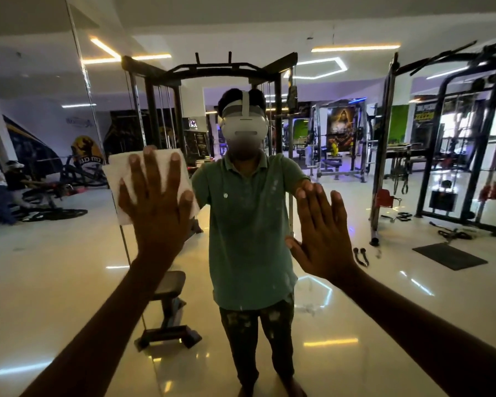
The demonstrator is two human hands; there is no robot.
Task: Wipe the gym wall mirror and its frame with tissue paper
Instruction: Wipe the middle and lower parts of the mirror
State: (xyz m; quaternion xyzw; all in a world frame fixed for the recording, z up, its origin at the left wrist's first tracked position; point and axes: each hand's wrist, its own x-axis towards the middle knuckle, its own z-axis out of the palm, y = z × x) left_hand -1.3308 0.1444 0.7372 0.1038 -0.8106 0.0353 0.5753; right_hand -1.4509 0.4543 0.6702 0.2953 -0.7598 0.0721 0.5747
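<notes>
Nearest to me: both forearms are reaching forward and up from the bottom corners toward the mirror (413, 296). The left hand (155, 202) is lying flat, fingers straight and spread, pressing a white sheet of tissue paper (118, 179) against the glass; the sheet is showing above and to the left of the fingers and a little to their right. The right hand (324, 236) is also flat and spread, holding nothing, its fingertips meeting their own reflection on the glass (so I am reading it as touching the mirror).

A thin vertical seam (83, 75) is running down the glass just left of the tissue; I cannot tell whether it is a frame strip or a joint between panels.

In the reflection: a person in a green shirt (246, 224) is standing between the two hands. Behind, a dark cable machine (155, 110) and a padded bench (169, 285) are standing on the glossy floor, with more racks (455, 138) far right.
</notes>
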